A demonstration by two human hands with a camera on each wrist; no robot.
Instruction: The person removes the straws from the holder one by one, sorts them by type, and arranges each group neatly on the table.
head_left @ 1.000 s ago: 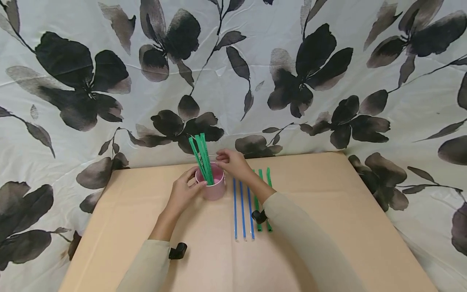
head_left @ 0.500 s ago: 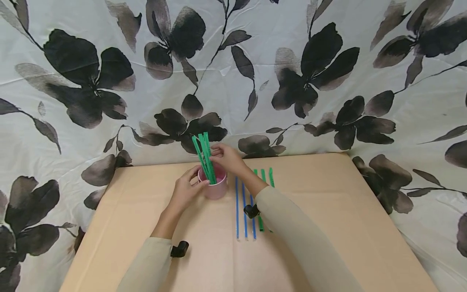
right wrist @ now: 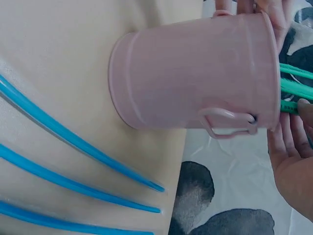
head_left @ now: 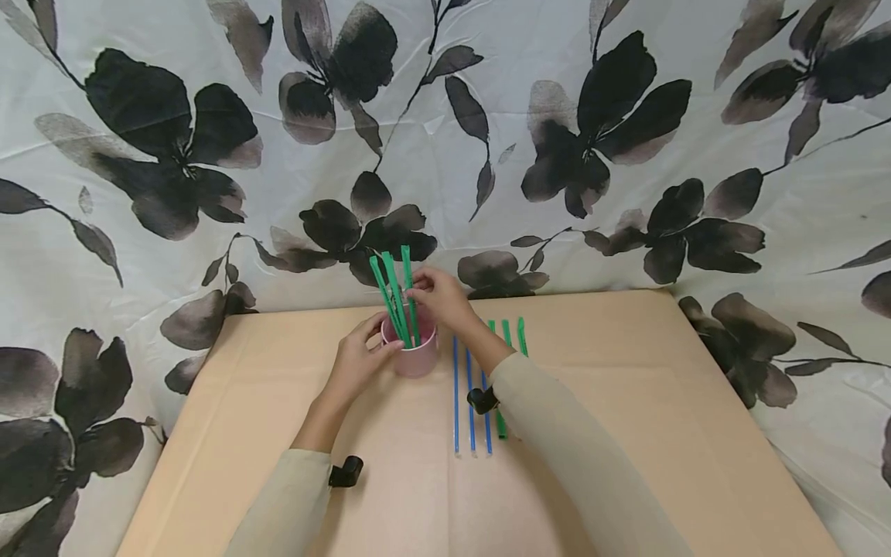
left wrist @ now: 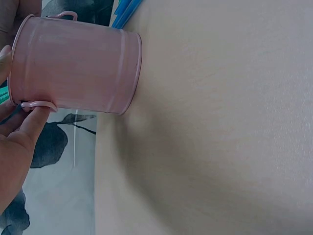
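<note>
Three green plastic straws point(head_left: 395, 298) stand in small pink metal bucket point(head_left: 416, 354) | right hand point(head_left: 437, 298) pinches one | left hand point(head_left: 356, 360) grips bucket | three blue straws point(head_left: 470, 406), three green straws point(head_left: 506, 340) left on tan table point(head_left: 626, 433).

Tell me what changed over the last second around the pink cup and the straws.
The right hand moved from the cup's far rim onto the green straws in the cup and now holds one upright, apart from the two leaning left. The left hand stayed on the pink cup. The blue straws and loose green straws stayed on the table.
</note>
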